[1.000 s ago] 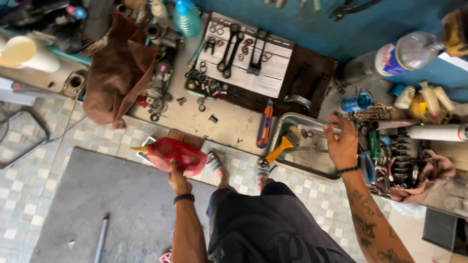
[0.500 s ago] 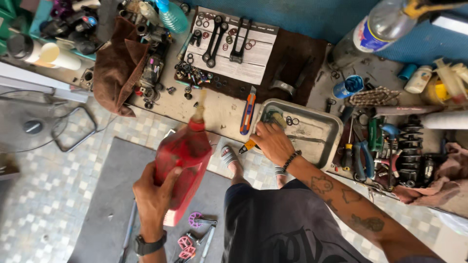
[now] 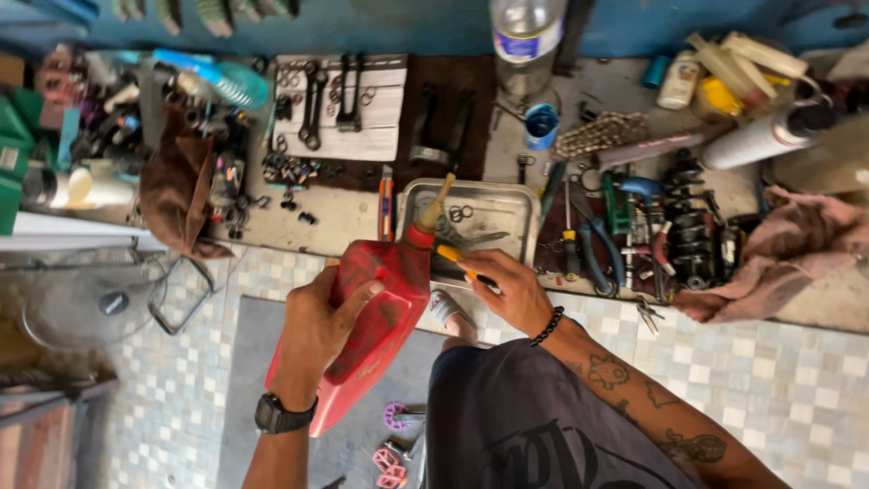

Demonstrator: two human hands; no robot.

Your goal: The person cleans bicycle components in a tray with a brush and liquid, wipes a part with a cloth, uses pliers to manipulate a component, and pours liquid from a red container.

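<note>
On the workbench (image 3: 362, 217) lies a white sheet (image 3: 348, 107) with dark wrenches (image 3: 312, 104) on it, and many small nuts and bolts (image 3: 290, 170) are scattered just below it. A brown rag (image 3: 176, 186) hangs over the bench edge at the left. A large clear plastic bottle (image 3: 527, 36) stands at the top, with a small blue cup (image 3: 541, 125) near it and a bicycle chain (image 3: 602, 134) beside the cup. Pliers with blue handles (image 3: 593, 249) lie among other tools. A pink cloth (image 3: 787, 254) rests at the right end, under a white tube (image 3: 760, 138). On the grey floor mat (image 3: 253, 344) lie pink pedals (image 3: 396, 417).
</note>
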